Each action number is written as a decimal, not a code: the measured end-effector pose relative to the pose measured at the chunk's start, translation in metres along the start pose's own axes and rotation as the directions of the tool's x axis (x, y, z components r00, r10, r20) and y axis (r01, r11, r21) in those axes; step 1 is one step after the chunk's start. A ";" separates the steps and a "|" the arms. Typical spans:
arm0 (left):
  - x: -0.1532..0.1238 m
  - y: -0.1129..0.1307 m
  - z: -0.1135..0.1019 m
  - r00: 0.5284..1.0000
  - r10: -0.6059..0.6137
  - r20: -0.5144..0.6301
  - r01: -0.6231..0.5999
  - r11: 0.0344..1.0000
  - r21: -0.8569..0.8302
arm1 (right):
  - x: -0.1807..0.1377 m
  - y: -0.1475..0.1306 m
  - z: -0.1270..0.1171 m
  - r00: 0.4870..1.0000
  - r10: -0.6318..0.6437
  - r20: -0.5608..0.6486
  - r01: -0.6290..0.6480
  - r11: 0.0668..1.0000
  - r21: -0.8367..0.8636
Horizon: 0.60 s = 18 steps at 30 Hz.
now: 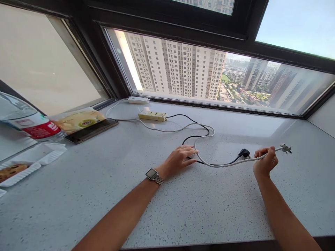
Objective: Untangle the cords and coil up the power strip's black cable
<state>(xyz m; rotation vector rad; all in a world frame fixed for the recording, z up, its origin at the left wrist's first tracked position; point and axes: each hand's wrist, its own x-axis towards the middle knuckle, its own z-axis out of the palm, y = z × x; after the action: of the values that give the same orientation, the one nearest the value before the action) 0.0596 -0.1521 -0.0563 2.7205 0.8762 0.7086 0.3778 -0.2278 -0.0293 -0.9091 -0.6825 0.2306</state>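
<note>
Here, clasps the white cord (220,166) in the right grip (265,162), just behind the plug (285,149), over the worktop (209,209), right side; points the plug rightward, long axis nearly crosswise. Lays the left grip (179,159) over the black cord (180,115); cannot tell whether clenched.

The left hand (180,159) lies palm-down, the right hand (266,161) curled tight.

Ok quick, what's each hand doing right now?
Left hand: open, laid over the black cord.
Right hand: closed, holding the white cord just behind its plug.
</note>
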 end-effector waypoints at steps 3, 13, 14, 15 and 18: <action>0.002 0.004 0.000 0.999 -0.005 0.043 0.004 1.000 0.015 | 0.014 -0.003 -0.006 0.992 -0.034 -0.118 0.035 0.999 0.008; 0.003 0.001 -0.008 0.996 -0.073 0.054 0.073 0.997 0.015 | 0.041 0.006 -0.031 0.961 -0.012 -0.276 -0.005 0.998 -0.062; 0.003 0.002 -0.007 0.996 -0.066 0.054 0.065 0.998 0.007 | 0.039 0.008 -0.029 0.971 0.041 -0.235 -0.057 0.997 -0.061; 0.003 0.003 -0.006 0.997 -0.058 0.054 0.059 0.998 0.000 | 0.036 0.009 -0.026 0.977 0.104 -0.185 -0.116 0.992 -0.055; 0.003 0.007 -0.003 0.998 -0.049 0.044 0.051 0.998 -0.026 | 0.027 0.009 -0.017 0.941 0.338 0.038 -0.339 0.940 0.034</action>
<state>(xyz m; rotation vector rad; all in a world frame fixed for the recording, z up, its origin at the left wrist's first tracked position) 0.0633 -0.1555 -0.0503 2.6696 0.9143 0.6442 0.4101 -0.2203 -0.0317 -0.9831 -0.5446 0.5647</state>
